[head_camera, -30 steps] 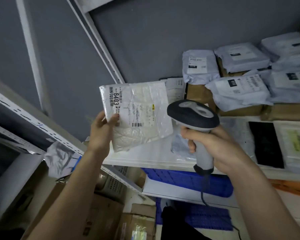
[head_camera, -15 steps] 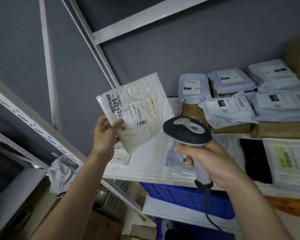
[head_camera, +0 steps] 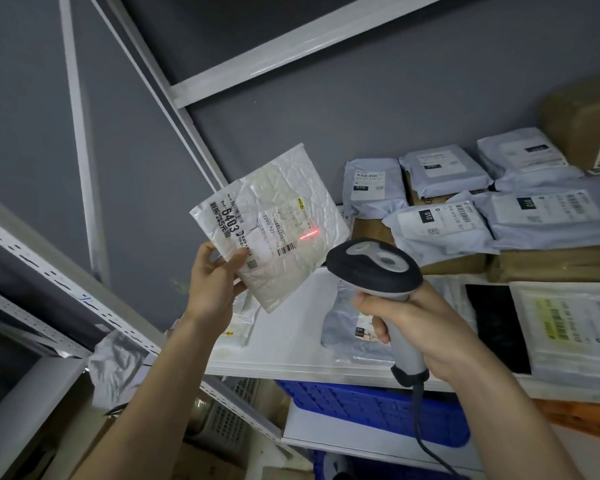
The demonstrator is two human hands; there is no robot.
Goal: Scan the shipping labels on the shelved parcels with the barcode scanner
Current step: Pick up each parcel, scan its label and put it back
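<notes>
My left hand pinches the lower left corner of a white bubble mailer, holding it up tilted in front of the shelf. Its shipping label reads "6403" and carries a barcode. A red scan line glows on the mailer just right of that barcode. My right hand grips the handle of a grey and black corded barcode scanner, whose head points at the mailer from below right.
On the white shelf lie several grey poly-bag parcels with labels, brown boxes and a flat labelled parcel at right. One grey bag sits behind the scanner. Blue crates stand below. A perforated upright runs at left.
The mailer has risen and tilted more, and the scanner has come up toward it. A red scan line now shows on the mailer; none was visible before.
</notes>
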